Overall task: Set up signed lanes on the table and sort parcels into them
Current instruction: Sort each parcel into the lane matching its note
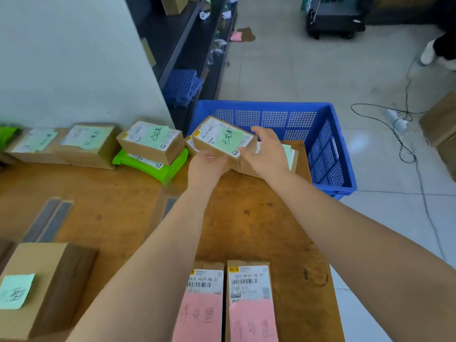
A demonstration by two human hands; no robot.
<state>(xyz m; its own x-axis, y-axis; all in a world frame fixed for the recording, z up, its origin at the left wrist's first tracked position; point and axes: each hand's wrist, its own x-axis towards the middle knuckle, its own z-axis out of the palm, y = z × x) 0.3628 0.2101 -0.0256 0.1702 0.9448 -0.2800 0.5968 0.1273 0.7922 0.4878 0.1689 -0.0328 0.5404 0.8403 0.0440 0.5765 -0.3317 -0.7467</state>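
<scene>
A small cardboard parcel (219, 138) with a white label and a green handwritten note sits tilted above other parcels at the table's far right. My left hand (206, 166) grips its near left corner. My right hand (267, 149) holds its right end, fingers over the top. Under it lie more cardboard parcels (288, 156), partly hidden. Along the far edge stand a parcel with a green note (150, 141) on a green bag (158, 167), and two more noted boxes (88, 144). Two parcels with pink notes (250, 302) lie at the near edge.
A blue plastic crate (325, 144) stands on the floor past the table's far right corner. A cardboard box with a green note (37, 287) is at near left. Grey strips (49, 218) lie on the wooden table (111, 213). Cables (404, 134) trail over the tiled floor.
</scene>
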